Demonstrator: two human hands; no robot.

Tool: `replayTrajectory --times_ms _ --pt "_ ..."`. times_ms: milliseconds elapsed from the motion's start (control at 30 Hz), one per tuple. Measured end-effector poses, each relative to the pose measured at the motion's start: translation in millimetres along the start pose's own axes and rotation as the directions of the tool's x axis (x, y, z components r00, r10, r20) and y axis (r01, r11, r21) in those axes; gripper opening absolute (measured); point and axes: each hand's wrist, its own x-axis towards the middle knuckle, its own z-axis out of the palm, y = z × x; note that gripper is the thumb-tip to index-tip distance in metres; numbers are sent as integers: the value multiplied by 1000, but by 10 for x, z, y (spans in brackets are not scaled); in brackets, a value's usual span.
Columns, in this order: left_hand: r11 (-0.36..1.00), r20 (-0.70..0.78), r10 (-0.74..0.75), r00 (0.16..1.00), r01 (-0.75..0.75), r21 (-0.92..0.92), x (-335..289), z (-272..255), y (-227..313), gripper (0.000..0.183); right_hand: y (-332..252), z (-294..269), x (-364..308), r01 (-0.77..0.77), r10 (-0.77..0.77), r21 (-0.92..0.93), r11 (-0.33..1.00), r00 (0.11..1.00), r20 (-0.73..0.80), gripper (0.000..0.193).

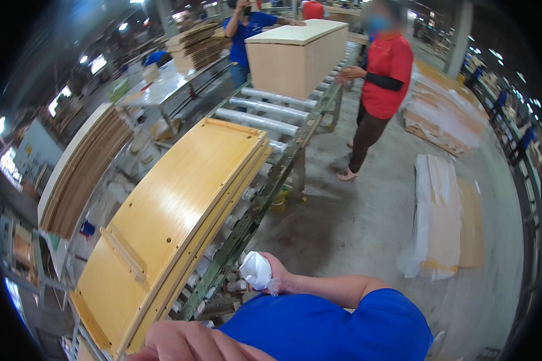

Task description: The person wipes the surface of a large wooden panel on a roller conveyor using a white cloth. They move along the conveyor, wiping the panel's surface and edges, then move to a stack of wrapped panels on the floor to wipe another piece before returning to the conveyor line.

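Observation:
My right hand is closed round a crumpled white wad, which looks like paper or cloth, with a bit of clear film hanging below it. It is held out beside the rail of the roller conveyor. Large at the lower edge, my left hand has its fingers curled together; whatever they may hold is hidden. Just beyond it lies a stack of glossy yellow wooden panels on the rollers. The top panel has small holes and a narrow wooden strip across it.
Farther along the rollers stands a pale wooden box, with a person in blue behind it and a person in red at its right. Brown boards are stacked at left. Wrapped panels lie on the floor at right.

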Motion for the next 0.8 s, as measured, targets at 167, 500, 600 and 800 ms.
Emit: replayTrajectory --times_ms 167,500,600,800 --pt "980 -12 -17 1000 14 -199 -20 -45 -148 47 -30 60 -188 105 -108 -38 994 991 -75 48" --pt "970 -35 24 999 -32 -241 -48 -8 -272 43 46 -84 -32 53 -54 -10 999 998 -35 41" --pt "971 -81 47 996 -64 -228 -138 67 -256 41 91 -100 -3 -12 12 0 1000 1000 -6 41" --pt "970 -126 -36 991 4 -245 -203 196 -289 39 167 -39 1 7 -8 10 1000 1000 21 40"
